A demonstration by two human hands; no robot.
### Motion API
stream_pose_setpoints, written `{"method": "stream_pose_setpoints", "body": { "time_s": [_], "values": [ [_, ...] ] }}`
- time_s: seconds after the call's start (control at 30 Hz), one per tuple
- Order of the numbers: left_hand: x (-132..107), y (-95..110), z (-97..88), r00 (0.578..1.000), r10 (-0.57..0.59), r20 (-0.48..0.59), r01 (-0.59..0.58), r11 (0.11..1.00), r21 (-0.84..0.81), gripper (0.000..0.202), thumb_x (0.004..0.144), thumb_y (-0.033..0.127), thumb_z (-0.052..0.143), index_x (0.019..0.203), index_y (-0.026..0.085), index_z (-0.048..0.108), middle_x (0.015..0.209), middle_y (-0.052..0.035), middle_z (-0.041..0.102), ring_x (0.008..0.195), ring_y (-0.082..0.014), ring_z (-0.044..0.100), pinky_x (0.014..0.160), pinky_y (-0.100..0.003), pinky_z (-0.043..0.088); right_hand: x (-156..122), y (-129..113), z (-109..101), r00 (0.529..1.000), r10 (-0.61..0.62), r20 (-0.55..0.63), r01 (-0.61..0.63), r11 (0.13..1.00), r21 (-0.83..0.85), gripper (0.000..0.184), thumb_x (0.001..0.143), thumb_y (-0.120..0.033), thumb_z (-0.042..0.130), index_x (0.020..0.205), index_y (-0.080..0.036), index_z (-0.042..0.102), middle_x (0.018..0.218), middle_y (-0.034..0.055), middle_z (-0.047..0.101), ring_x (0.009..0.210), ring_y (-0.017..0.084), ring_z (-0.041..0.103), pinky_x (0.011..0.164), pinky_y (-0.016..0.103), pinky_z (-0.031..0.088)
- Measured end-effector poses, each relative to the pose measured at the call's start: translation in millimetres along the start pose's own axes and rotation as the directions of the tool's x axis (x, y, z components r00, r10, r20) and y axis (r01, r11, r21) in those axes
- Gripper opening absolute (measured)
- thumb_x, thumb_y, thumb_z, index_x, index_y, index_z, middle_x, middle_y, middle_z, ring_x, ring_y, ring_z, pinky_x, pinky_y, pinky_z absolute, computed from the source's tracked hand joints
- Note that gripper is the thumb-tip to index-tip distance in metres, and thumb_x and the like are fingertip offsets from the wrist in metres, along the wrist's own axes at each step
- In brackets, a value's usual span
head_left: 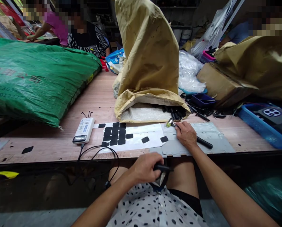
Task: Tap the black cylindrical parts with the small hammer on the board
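My right hand [185, 134] rests on a grey sheet [216, 143] on the table, fingers closed around a black pen-like tool [203, 142] with a metal and green tip [170, 123]. My left hand [144, 167] is below the table edge over my lap, fingers curled round a small dark object [163, 168] that I cannot name. In front lies a white backing sheet [141, 136] carrying several black rounded pads [114, 134], with two loose pads [145, 139] nearer my right hand.
A white power bank [83, 130] with a black cable [100, 151] lies left of the sheet. A tall tan paper sack [148, 63] spills black parts behind. A green woven bag [37, 78] fills the left. A blue tray [261, 124] with phone cases sits right. Other people sit at the far side.
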State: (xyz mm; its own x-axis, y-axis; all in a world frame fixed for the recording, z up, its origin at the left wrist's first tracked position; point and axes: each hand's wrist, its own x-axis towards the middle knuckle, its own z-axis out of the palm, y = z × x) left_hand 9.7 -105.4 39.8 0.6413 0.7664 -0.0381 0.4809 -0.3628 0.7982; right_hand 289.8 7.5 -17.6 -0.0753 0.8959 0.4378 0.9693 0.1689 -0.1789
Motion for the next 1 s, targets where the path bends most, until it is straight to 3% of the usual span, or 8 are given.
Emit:
{"method": "stream_pose_setpoints", "body": {
  "time_s": [0.17,0.3,0.5,0.57,0.63,0.77,0.87,1.0],
  "values": [
    [-14,-30,59.3,0.95,-0.297,0.091,0.287,0.952,0.109,0.028,0.072,0.019,0.066,0.099,0.027,0.068,0.095,-0.0013,0.073,0.088,-0.0232,0.068,0.075,-0.031,0.05,0,0,0,1.0,-0.002,0.002,0.002,1.0,-0.007,0.031,0.098,-0.031,0.048,0.116,-0.022,0.072,0.098,0.0085,0.063,0.092,0.024,0.052,0.08,0.035,0.038],
    [-11,-53,78.2,0.875,-0.48,0.07,0.457,0.864,0.209,0.031,0.082,0.027,0.064,0.112,0.025,0.071,0.11,-0.0086,0.076,0.105,-0.0302,0.071,0.087,-0.038,0.053,0,-2,-1,1.0,0.001,0.001,-0.001,1.0,-0.012,0.031,0.098,-0.03,0.048,0.115,-0.021,0.072,0.098,0.0085,0.063,0.092,0.024,0.052,0.079,0.035,0.038],
    [24,-13,25.2,0.941,-0.21,0.267,0.218,0.976,-0.002,0.017,0.081,0.032,0.07,0.093,0.023,0.077,0.084,-0.0029,0.076,0.077,-0.0206,0.069,0.066,-0.027,0.049,0,-1,0,1.0,-0.003,-0.006,0.003,1.0,0.009,0.03,0.096,-0.03,0.05,0.116,-0.023,0.072,0.096,0.008,0.062,0.09,0.023,0.051,0.078,0.035,0.037],
    [59,0,-3.2,0.977,-0.139,0.163,0.156,0.983,-0.099,0.018,0.084,0.036,0.069,0.091,0.021,0.077,0.08,-0.0012,0.075,0.072,-0.0168,0.066,0.065,-0.024,0.047,-1,0,0,1.0,-0.004,-0.008,0.004,1.0,0.01,0.03,0.097,-0.03,0.05,0.116,-0.023,0.072,0.095,0.0079,0.062,0.091,0.023,0.051,0.079,0.035,0.037],
    [106,3,-29.2,0.984,-0.16,-0.081,0.151,0.982,-0.11,0.02,0.086,0.036,0.067,0.091,0.019,0.077,0.085,-0.0026,0.076,0.076,-0.0164,0.066,0.069,-0.025,0.048,-1,0,0,1.0,-0.006,-0.006,0.006,1.0,0.007,0.03,0.097,-0.03,0.049,0.116,-0.023,0.072,0.095,0.0077,0.062,0.091,0.023,0.052,0.079,0.035,0.038],
    [207,-13,-62.6,0.829,-0.374,-0.416,0.394,0.918,-0.041,0.023,0.091,0.036,0.062,0.097,0.019,0.077,0.098,-0.0068,0.079,0.092,-0.0198,0.07,0.083,-0.028,0.051,0,0,0,1.0,-0.015,-0.008,0.015,1.0,0.012,0.029,0.097,-0.029,0.05,0.116,-0.023,0.071,0.095,0.0074,0.062,0.09,0.023,0.052,0.079,0.035,0.038],
    [261,-27,-70.3,0.751,-0.466,-0.468,0.504,0.862,-0.05,0.027,0.09,0.037,0.063,0.102,0.017,0.077,0.113,-0.0149,0.077,0.108,-0.0258,0.07,0.091,-0.032,0.051,1,0,0,1.0,-0.017,-0.005,0.017,0.999,0.029,0.028,0.097,-0.027,0.051,0.116,-0.023,0.071,0.094,0.0072,0.062,0.09,0.023,0.051,0.079,0.034,0.038],
    [292,-34,-68.1,0.69,-0.549,-0.471,0.589,0.804,-0.075,0.04,0.082,0.044,0.072,0.11,0.016,0.077,0.123,-0.0215,0.074,0.114,-0.0325,0.07,0.089,-0.035,0.054,1,-1,-2,1.0,-0.019,-0.001,0.019,0.999,0.044,0.027,0.096,-0.025,0.052,0.115,-0.023,0.07,0.095,0.0072,0.062,0.09,0.023,0.051,0.079,0.034,0.039]
  ]
}}
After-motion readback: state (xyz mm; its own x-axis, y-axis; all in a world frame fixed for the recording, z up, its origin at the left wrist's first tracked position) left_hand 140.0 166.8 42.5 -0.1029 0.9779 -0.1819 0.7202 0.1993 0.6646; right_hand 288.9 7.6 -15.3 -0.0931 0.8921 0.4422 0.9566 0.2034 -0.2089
